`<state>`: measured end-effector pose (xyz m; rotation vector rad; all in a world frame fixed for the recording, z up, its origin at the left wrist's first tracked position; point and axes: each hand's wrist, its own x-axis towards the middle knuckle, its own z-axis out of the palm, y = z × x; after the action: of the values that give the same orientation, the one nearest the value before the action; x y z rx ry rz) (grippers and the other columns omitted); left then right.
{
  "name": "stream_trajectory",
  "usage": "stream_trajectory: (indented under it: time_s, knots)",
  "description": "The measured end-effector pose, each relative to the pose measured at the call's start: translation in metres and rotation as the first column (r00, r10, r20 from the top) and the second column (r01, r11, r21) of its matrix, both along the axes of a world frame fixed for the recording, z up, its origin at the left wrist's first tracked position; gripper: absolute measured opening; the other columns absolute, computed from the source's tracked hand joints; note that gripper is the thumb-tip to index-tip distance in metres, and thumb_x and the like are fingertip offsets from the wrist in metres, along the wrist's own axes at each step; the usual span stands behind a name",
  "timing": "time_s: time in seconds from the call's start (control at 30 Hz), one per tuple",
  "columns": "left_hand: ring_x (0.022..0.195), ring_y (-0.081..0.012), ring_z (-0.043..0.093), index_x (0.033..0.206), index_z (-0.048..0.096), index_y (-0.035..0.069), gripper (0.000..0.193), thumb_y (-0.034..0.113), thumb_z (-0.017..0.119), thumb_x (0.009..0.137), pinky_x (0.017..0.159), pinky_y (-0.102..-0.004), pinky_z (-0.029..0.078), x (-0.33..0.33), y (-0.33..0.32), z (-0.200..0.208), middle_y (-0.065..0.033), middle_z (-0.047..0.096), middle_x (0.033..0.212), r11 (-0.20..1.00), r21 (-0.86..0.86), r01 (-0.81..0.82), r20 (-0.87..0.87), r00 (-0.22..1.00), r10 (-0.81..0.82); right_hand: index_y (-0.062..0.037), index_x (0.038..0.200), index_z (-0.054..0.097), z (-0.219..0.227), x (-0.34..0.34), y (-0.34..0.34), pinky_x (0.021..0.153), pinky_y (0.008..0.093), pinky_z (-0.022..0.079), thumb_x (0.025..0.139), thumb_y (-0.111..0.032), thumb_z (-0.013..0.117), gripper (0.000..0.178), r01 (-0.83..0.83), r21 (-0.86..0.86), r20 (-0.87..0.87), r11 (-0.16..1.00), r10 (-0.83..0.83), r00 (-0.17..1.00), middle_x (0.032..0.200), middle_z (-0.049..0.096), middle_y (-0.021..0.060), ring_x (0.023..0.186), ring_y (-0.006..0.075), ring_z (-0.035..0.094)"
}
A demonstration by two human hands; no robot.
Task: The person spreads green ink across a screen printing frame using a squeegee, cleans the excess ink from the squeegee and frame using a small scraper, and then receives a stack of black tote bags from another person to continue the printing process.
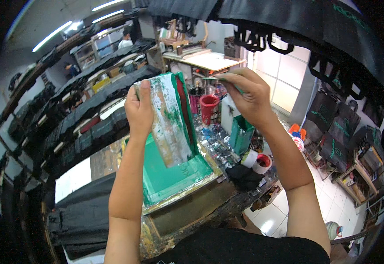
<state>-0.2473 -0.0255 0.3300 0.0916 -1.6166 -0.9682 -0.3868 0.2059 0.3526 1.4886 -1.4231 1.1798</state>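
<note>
To the left of the green screen frame [165, 180] we have long racks [91, 105] draped in dark fabric, running away into the room. Beyond the frame, high up, a row of black bags [275, 22] hangs with handles dangling. Our paint-stained workbench [192, 229] spreads under the frame and out past its right edge, and a white-topped table [205, 60] stands well beyond the frame. The frame itself lies flat, its mesh coated green and its rim smeared with paint. A folded black fabric [86, 215] lies to the frame's left.

Above the frame we hold the squeegee [168, 114], a broad board streaked with white and green, tilted, with a dark red strip [185, 114] along its right side; we cannot tell whether its lower end touches the mesh. Our left hand [140, 108] clasps it by the upper left edge, thumb on the near face and fingers wrapped behind. Our right hand [249, 94] is raised beyond the frame's right side, thumb and fingers pinching a thin, flat piece [212, 78] with green on it, held apart from the squeegee.

Just right of the frame sit a green container [241, 134] and a crumpled black cloth [244, 176]. A red cup [208, 110] stands beyond the frame, and a tape roll [262, 163] rests beside the cloth.
</note>
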Motion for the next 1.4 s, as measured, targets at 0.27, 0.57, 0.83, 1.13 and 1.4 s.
stream_trajectory:
  time_s: [0.27, 0.57, 0.83, 1.13, 1.4]
  knots:
    - [0.072, -0.0053, 0.050, 0.088, 0.062, 0.003, 0.035, 0.036, 0.057, 0.099, 0.066, -0.0233, 0.042, -0.065, 0.036, 0.029, 0.0013, 0.061, 0.078, 0.979, -0.008, 0.203, 0.179, 0.964, -0.198, -0.0078, 0.097, 0.071, 0.020, -0.058, 0.027, 0.074, 0.0373, 0.046, 0.067, 0.003, 0.073, 0.032, 0.177, -0.083, -0.388, 0.981, -0.195, 0.901, 0.089, 0.066, 0.0068, 0.085, 0.0251, 0.061]
    - [0.078, -0.0074, 0.051, 0.095, 0.064, 0.001, 0.039, 0.039, 0.058, 0.098, 0.073, -0.0240, 0.042, -0.117, 0.078, 0.035, -0.0003, 0.062, 0.085, 0.968, -0.090, 0.233, 0.245, 0.948, -0.205, -0.0066, 0.097, 0.071, 0.010, -0.100, 0.065, 0.072, 0.0368, 0.046, 0.070, 0.000, 0.072, 0.027, 0.300, -0.084, -0.390, 0.950, -0.308, 0.868, 0.087, 0.065, 0.0069, 0.083, 0.0242, 0.059]
    - [0.078, -0.0080, 0.052, 0.098, 0.066, -0.001, 0.041, 0.039, 0.059, 0.097, 0.072, -0.0250, 0.043, -0.152, 0.102, 0.029, -0.0015, 0.064, 0.088, 0.965, -0.069, 0.254, 0.250, 0.941, -0.230, -0.0057, 0.099, 0.070, -0.006, -0.126, 0.079, 0.077, 0.0379, 0.045, 0.072, 0.000, 0.070, 0.028, 0.400, -0.028, -0.388, 0.916, -0.379, 0.840, 0.088, 0.063, 0.0081, 0.088, 0.0252, 0.059]
    - [0.078, -0.0084, 0.052, 0.100, 0.063, -0.003, 0.042, 0.039, 0.060, 0.096, 0.071, -0.0240, 0.043, -0.196, 0.093, 0.015, -0.0044, 0.064, 0.089, 0.959, 0.036, 0.280, 0.133, 0.950, -0.282, -0.0117, 0.096, 0.066, -0.028, -0.156, 0.069, 0.079, 0.0360, 0.043, 0.074, -0.005, 0.061, 0.023, 0.381, 0.005, -0.419, 0.924, -0.344, 0.840, 0.083, 0.058, 0.0021, 0.086, 0.0215, 0.057]
    - [0.075, -0.0069, 0.053, 0.101, 0.063, -0.001, 0.041, 0.039, 0.061, 0.096, 0.066, -0.0230, 0.043, -0.212, 0.076, 0.008, -0.0023, 0.063, 0.086, 0.958, 0.074, 0.275, 0.034, 0.960, -0.278, -0.0107, 0.102, 0.069, -0.058, -0.154, 0.064, 0.083, 0.0356, 0.042, 0.071, 0.002, 0.065, 0.034, 0.361, 0.174, -0.374, 0.916, -0.277, 0.885, 0.084, 0.059, 0.0028, 0.089, 0.0216, 0.055]
